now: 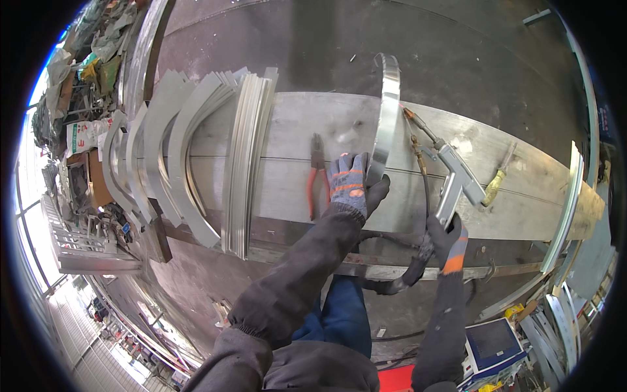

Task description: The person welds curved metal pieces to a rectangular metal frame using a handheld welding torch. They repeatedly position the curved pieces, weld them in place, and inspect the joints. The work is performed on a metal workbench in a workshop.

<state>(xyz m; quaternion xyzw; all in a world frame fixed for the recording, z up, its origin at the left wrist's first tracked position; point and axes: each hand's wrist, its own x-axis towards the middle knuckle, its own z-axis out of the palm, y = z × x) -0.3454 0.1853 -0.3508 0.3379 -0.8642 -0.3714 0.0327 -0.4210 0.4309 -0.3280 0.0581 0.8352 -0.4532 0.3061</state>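
Observation:
My left hand (pixel 356 186), in a grey glove with orange bands, is closed on the lower end of a shiny curved metal strip (pixel 390 98). The strip stands on edge and arches away across the bench. My right hand (pixel 449 243), gloved too, is wrapped around the handle of a grey welding gun (pixel 461 175). The gun's copper-coloured nozzle (pixel 418 123) points at the strip, with its tip close beside the metal; I cannot tell if they touch. Red-handled pliers (pixel 318 175) lie left of my left hand.
The bench top (pixel 294 124) is metal plate with a long seam. Straight metal strips (pixel 248 163) are stacked left, with curved pieces (pixel 166 134) beyond. A yellow-handled tool (pixel 498 183) lies right of the gun. A dark cable (pixel 408 274) hangs at the near edge. A blue-topped box (pixel 493 343) stands lower right.

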